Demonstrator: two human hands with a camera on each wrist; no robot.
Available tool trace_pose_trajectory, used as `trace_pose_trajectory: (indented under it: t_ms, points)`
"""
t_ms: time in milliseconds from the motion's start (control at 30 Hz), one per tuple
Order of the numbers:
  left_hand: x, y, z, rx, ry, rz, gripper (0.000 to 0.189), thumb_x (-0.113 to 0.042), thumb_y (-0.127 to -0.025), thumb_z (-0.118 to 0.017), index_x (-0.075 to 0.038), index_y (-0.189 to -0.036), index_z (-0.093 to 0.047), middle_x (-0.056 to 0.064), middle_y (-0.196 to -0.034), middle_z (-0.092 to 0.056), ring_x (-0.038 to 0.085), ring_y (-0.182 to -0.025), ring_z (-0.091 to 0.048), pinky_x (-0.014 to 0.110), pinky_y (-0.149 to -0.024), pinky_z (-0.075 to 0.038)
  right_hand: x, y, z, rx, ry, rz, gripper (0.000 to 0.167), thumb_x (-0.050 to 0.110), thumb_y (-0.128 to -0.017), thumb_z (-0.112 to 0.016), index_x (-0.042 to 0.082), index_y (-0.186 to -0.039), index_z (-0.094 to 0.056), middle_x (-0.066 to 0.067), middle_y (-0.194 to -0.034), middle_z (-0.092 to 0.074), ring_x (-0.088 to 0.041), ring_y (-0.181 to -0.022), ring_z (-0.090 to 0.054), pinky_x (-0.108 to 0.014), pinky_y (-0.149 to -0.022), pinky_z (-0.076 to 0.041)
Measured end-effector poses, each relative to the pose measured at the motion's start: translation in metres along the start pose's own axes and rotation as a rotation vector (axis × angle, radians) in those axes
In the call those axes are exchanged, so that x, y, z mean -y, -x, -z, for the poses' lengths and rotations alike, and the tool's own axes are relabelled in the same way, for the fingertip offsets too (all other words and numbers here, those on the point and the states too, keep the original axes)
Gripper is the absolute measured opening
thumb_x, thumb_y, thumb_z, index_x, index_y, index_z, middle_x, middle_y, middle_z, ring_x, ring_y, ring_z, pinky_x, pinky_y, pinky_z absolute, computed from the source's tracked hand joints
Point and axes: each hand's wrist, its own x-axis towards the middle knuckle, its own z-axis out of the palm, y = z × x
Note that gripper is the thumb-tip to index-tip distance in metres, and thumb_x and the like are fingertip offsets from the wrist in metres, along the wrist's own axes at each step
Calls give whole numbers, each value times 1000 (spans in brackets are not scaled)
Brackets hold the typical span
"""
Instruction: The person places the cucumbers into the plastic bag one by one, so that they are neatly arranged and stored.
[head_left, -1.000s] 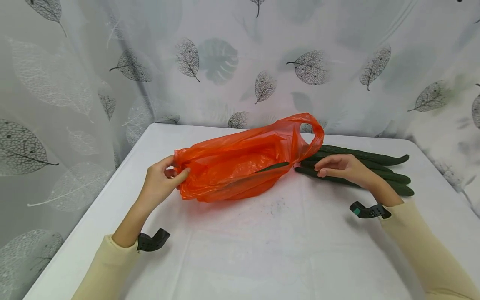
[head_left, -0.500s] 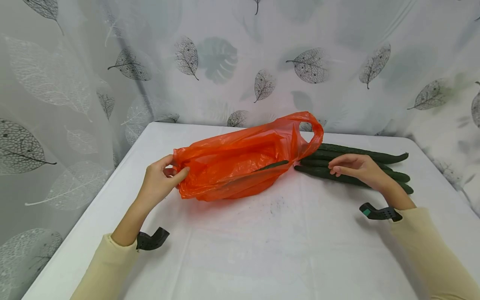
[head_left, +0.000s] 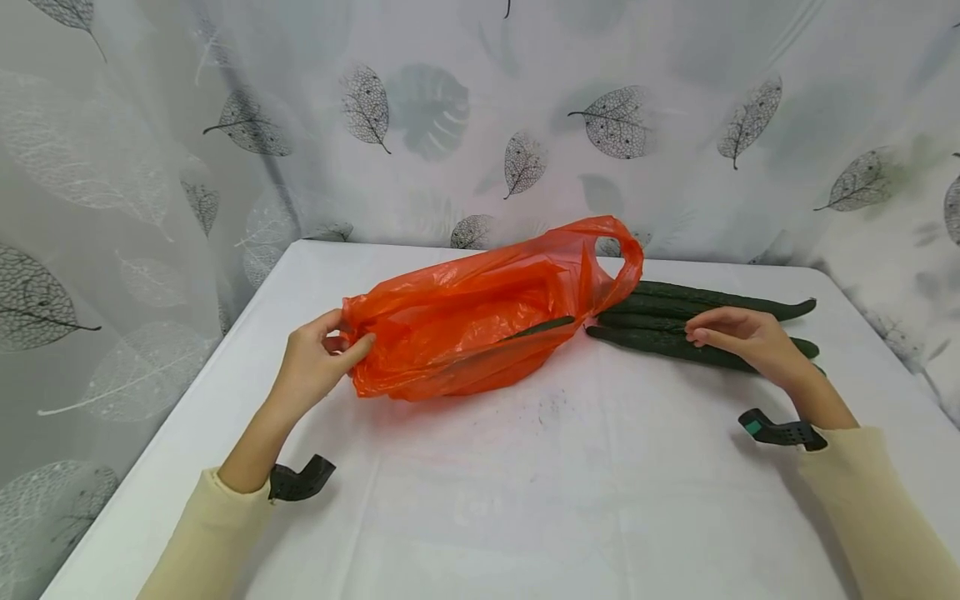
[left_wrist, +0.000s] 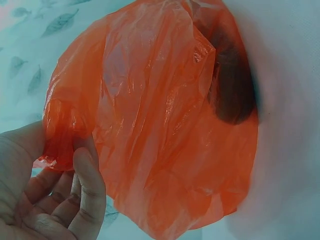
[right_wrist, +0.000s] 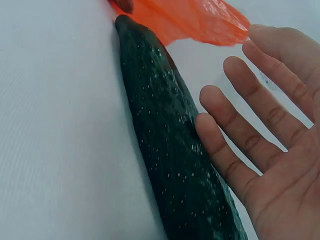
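An orange-red plastic bag lies on its side, mouth spread, with one handle loop up at its right end. My left hand pinches the bag's left end between thumb and fingers; in the left wrist view the gathered plastic sits in that grip. A cucumber shows partly inside the bag, its dark end seen through the film. My right hand hovers over several long green cucumbers right of the bag. In the right wrist view its fingers are loosely extended beside one cucumber, holding nothing.
The white-covered table carries the bag and cucumbers. Behind it and at the left hangs a pale curtain with a leaf print. Dark straps with camera mounts sit on both wrists.
My right hand has moved right along the cucumbers, away from the bag's handle. The left hand keeps its pinch on the bag, which stays nearly in place.
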Motion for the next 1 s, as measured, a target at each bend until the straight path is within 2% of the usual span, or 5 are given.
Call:
trace_pose_trajectory:
  t_ms: [267, 533, 600, 800, 1000]
  points:
    - [6, -2, -3, 15, -22, 1, 26, -16, -90, -69, 2, -108, -62, 18, -96, -61, 21, -73, -65, 19, -59, -52, -9, 12, -3, -46, 50, -27, 22, 3, -94, -63, -5, -114, -64, 10, -102, -70, -4, -94, -66, -15, -78, -52]
    - [4, -2, 0, -5, -23, -5, 28, -17, -91, -69, 2, -111, -62, 17, -95, -60, 10, -69, -64, 20, -60, -54, -9, 6, 2, -47, 80, -29, 24, 0, -92, -64, -5, -115, -64, 12, -105, -67, -3, -93, -66, -15, -75, -52]
    - [2, -1, 0, -3, -23, -9, 29, -18, -91, -69, 2, -110, -62, 17, -94, -60, 8, -68, -63, 20, -60, -53, -8, 4, 2, -40, 101, -11, 25, -1, -90, -67, -5, -114, -64, 12, -106, -65, -1, -93, -65, -14, -74, -51]
    - [2, -1, 0, -4, -35, -17, 27, -16, -91, -69, 2, -109, -62, 17, -93, -61, 6, -67, -63, 19, -59, -53, -11, -2, -4, -24, 241, 129, 27, -5, -82, -74, -1, -109, -68, 9, -109, -62, 2, -96, -58, -9, -81, -45]
    - [3, -2, -3, -2, -40, -15, 26, -15, -91, -69, 2, -109, -62, 17, -93, -61, 9, -68, -62, 20, -59, -53, -11, -2, -7, 2, 356, 124, 32, 3, -82, -76, 4, -112, -68, 6, -104, -64, -1, -86, -55, -10, -73, -43]
